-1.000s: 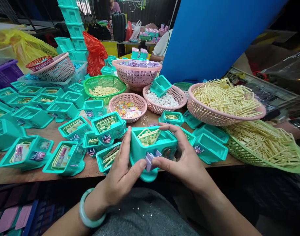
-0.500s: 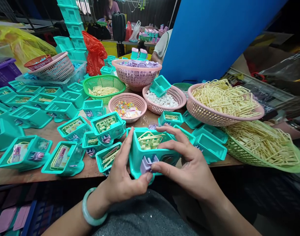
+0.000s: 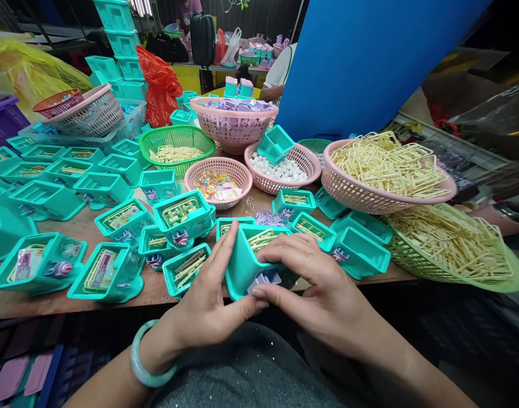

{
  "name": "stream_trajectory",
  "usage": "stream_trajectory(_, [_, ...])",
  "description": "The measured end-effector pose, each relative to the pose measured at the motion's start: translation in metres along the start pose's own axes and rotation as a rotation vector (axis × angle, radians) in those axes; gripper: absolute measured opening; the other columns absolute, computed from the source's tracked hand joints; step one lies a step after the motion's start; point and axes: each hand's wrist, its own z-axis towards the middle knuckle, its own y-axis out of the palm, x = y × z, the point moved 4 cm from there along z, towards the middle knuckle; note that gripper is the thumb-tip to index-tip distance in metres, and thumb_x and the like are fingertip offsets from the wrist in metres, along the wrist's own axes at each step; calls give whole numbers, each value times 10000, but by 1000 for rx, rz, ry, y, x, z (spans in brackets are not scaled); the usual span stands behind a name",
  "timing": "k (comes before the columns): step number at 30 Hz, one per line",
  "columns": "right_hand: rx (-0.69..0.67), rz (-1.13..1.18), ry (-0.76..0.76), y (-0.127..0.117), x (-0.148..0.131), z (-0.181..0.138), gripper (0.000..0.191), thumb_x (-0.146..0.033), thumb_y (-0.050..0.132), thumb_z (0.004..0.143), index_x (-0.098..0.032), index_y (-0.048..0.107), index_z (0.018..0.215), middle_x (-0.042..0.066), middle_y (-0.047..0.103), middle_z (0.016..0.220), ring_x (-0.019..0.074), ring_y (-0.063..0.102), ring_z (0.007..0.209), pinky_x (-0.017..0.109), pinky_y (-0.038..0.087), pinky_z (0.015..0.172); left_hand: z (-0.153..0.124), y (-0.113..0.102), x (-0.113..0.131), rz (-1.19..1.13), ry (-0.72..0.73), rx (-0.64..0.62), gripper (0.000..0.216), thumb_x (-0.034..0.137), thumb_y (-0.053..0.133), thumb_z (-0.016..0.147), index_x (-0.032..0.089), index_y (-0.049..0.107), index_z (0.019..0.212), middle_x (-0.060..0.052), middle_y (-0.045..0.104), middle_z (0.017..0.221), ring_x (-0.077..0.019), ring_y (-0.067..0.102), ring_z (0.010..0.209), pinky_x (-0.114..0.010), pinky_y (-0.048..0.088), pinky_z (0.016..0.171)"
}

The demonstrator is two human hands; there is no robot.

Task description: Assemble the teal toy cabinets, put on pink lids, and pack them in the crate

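Between my hands a teal plastic box (image 3: 241,258) is tilted at the table's front edge, with cream plastic frames (image 3: 263,240) inside. My left hand (image 3: 212,300) grips its left side, fingers up along the wall and thumb at the lower front. My right hand (image 3: 314,283) curls over the box's right side and rim, its thumb meeting the left thumb at the lower front. A small lilac plastic piece (image 3: 264,279) sits against the front face just above both thumbs; whether it is fixed there I cannot tell. Loose lilac pieces (image 3: 268,219) lie behind the box.
Many teal boxes (image 3: 106,272) with cream parts cover the left of the table (image 3: 157,289). Pink baskets (image 3: 219,207) hold beads, white bits and lilac pieces. Cream frames heap in a large basket (image 3: 353,192) at right. A blue panel (image 3: 370,62) leans behind; a co-worker's arm (image 3: 273,92) shows beside it.
The held box has turned and tipped slightly. My right fingers have closed in over its rim, and the right thumb has moved down to the left thumb, below the lilac piece.
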Motion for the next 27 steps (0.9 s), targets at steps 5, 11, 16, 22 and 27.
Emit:
stream_trajectory(5, [-3,-13,-85,-9,4,9,233,-305,693,967,-266,683,1196,59,776,1132,260,720,1070,468,539,986,9,5,-1,-263,-95,19,1055,369,867,792,307,252,1647,-92,345,1703,-384,315,1562,-520,351,1257])
stream_trajectory(11, [182,91,131,-10,23,5,614,-328,684,926,-342,458,1497,55,392,1637,311,324,1556,561,340,1254,13,1,-5,-515,-213,62,907,434,810,842,252,336,1593,-122,387,1678,-378,410,1514,-501,406,1223])
stream_trajectory(16, [222,290,364,21,31,-8,831,-458,746,854,-350,304,1550,91,373,1641,359,353,1535,594,403,1209,13,5,-4,-469,-145,83,796,415,807,837,249,435,1521,-116,546,1561,-384,489,1453,-502,436,1195])
stream_trajectory(22, [252,307,178,31,18,-52,959,-276,790,799,-379,249,1584,71,336,1653,373,337,1544,577,393,1233,-27,7,-7,-359,-123,26,1041,345,902,727,381,314,1586,-88,485,1607,-405,486,1452,-497,492,1152])
stream_trajectory(27, [159,265,-90,41,11,-92,936,-402,735,917,-324,141,1635,83,211,1715,360,216,1598,567,310,1278,-57,8,-21,-527,-420,-173,1030,516,931,646,320,443,1532,-135,560,1536,-475,477,1439,-566,451,1164])
